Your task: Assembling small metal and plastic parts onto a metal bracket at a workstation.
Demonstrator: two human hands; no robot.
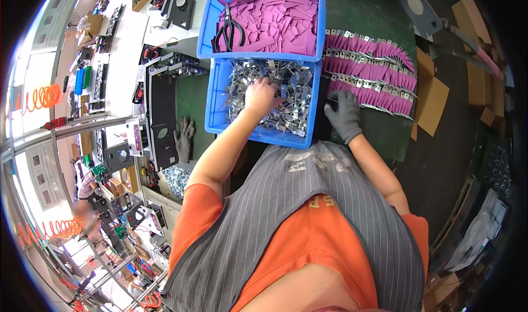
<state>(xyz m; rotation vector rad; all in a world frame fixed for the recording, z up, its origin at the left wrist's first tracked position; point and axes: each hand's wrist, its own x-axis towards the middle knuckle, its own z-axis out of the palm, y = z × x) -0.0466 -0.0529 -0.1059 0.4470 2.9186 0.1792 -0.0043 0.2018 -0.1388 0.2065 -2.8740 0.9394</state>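
Bins, two, both blue, stand end to end on one green table (385,141). The far bin (264,55) contains pink strips (275,23), flat, matt and roughly rectangular, heaped too thickly to count, with one black-handled cutting tool (228,21) lying on them at the left. The near bin (212,97) contains loose metal pieces (297,105), also beyond counting: small, silvery and glossy, some with a bluish sheen, jumbled at all angles. Hands, two: the bare left hand (260,97) reaches into the near bin, its fingers bent among the metal pieces; whether they grip one cannot be told. One pinkish bit shows just beside its palm. The right hand (345,116), in a grey glove, lies between the near bin and the assembled pieces (374,67), thumb apart from the fingers; whether it holds anything cannot be told. Assembled pieces form three rows to the right of the bins, closely overlapped, each a silvery tab with a pink strip, the individual count unclear. One empty grey glove (185,140) lies left of the near bin.
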